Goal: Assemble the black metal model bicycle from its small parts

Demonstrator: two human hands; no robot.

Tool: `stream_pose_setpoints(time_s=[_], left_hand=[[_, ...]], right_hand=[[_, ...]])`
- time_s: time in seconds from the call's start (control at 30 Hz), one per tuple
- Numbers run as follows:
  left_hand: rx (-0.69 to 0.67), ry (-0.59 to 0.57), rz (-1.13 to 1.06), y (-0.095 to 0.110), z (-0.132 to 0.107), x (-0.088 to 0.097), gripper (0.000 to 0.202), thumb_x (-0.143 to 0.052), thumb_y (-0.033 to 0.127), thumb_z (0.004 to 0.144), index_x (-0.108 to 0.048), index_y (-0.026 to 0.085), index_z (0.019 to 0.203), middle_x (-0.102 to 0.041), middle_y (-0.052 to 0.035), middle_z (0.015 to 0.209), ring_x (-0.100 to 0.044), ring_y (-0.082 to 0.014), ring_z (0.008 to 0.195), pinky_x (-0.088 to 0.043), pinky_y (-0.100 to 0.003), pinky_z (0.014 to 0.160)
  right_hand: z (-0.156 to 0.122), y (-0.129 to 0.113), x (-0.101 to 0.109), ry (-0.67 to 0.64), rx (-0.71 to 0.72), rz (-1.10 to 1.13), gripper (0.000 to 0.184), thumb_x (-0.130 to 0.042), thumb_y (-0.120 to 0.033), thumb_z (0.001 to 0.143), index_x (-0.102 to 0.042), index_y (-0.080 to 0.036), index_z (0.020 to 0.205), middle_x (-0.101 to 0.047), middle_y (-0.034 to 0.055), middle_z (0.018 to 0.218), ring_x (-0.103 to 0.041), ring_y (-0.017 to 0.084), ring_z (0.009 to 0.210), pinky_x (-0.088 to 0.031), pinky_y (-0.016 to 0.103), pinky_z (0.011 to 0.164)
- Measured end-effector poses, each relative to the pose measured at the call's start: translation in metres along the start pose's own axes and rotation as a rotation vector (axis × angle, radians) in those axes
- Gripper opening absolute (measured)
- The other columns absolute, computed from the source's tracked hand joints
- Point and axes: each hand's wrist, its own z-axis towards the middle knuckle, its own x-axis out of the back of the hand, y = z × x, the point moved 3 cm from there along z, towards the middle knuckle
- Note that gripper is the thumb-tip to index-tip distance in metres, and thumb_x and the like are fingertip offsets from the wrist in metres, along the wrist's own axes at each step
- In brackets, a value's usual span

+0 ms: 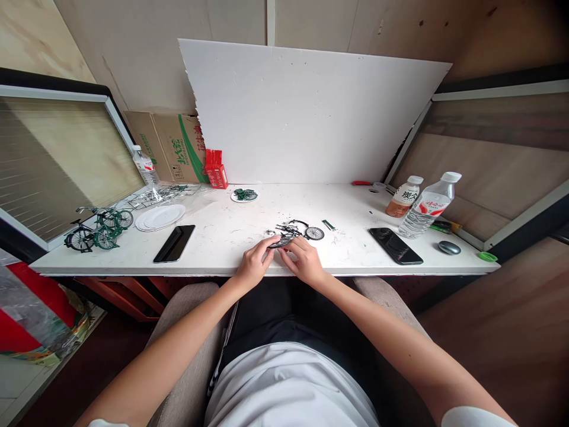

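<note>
Close to the table's front edge, my left hand and my right hand meet with fingers pinched on a small black spoked wheel. My fingers cover part of its rim. Just behind them lie black model-bicycle frame parts, and a curved black piece arches beside them. A second spoked wheel rests to the right of these parts. Further right is a small dark green plastic piece. Tiny loose bits are scattered behind my fingers, too small to name.
Assembled model bicycles stand at the table's left, near paper plates and a phone. A plate with green parts lies further back. On the right are another phone, a water bottle, a drink bottle and a mouse.
</note>
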Motion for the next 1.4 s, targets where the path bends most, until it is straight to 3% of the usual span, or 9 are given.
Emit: stream_pose_setpoints(time_s=[0.97, 1.4], left_hand=[[-0.043, 0.001, 0.029, 0.0027, -0.0008, 0.0008, 0.044, -0.053, 0.015, 0.106, -0.056, 0.026, 0.149, -0.070, -0.0080, 0.143, -0.068, -0.0225, 0.133, -0.058, -0.043, 0.115], [-0.027, 0.016, 0.040, 0.0027, -0.0007, 0.0013, 0.041, -0.053, 0.019, 0.108, -0.057, 0.026, 0.148, -0.071, -0.0075, 0.142, -0.069, -0.0231, 0.132, -0.059, -0.044, 0.113]], right_hand=[[-0.0031, 0.0015, -0.0021, 0.021, 0.019, -0.047, 0.008, -0.061, -0.023, 0.104, -0.067, -0.023, 0.099, -0.068, 0.0061, 0.082, -0.062, 0.022, 0.078, -0.050, 0.035, 0.068], [-0.0004, 0.0052, -0.0011, 0.069, -0.072, 0.143, 0.014, -0.065, -0.029, 0.103, -0.076, -0.022, 0.098, -0.073, 0.0063, 0.080, -0.065, 0.020, 0.073, -0.054, 0.034, 0.066]])
